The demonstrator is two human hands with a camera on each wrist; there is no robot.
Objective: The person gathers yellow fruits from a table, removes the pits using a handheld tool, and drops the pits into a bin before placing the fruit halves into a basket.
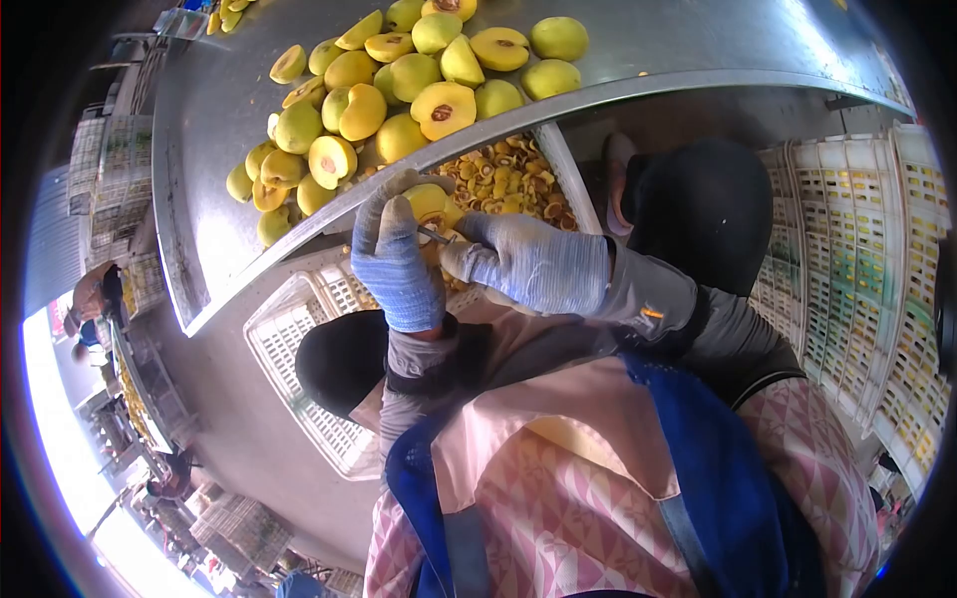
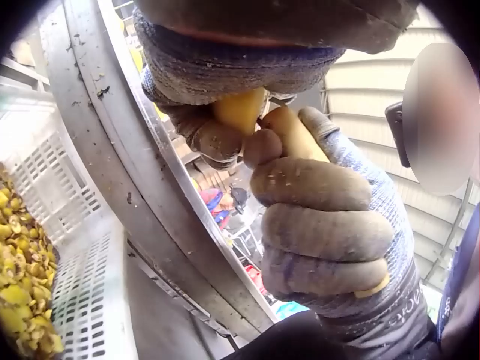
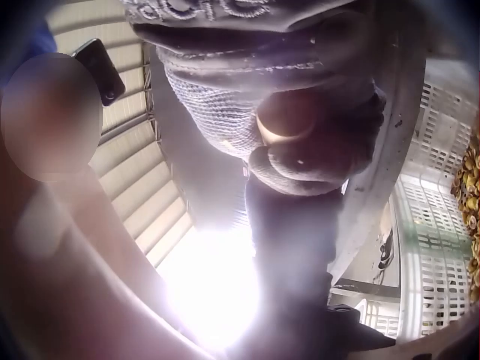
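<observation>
By the metal worktop (image 1: pixel 663 42) edge, my left hand (image 1: pixel 399 264) grips a cut yellow peach (image 1: pixel 429 202); my right hand (image 1: pixel 543 261) wraps round a wooden-handled tool (image 1: pixel 435 236), metal end at the fruit. Pitting step, apparently; next move likely calls for steady fruit, controlled scooping.

On the flat grey metal table (image 1: pixel 204 199) I see round yellow-green fruits (image 1: pixel 414 77); below its near edge, small yellow fruit pieces (image 1: pixel 503 179) in a white plastic crate (image 1: pixel 571 171); at right, white slatted plastic crates (image 1: pixel 847 259).
</observation>
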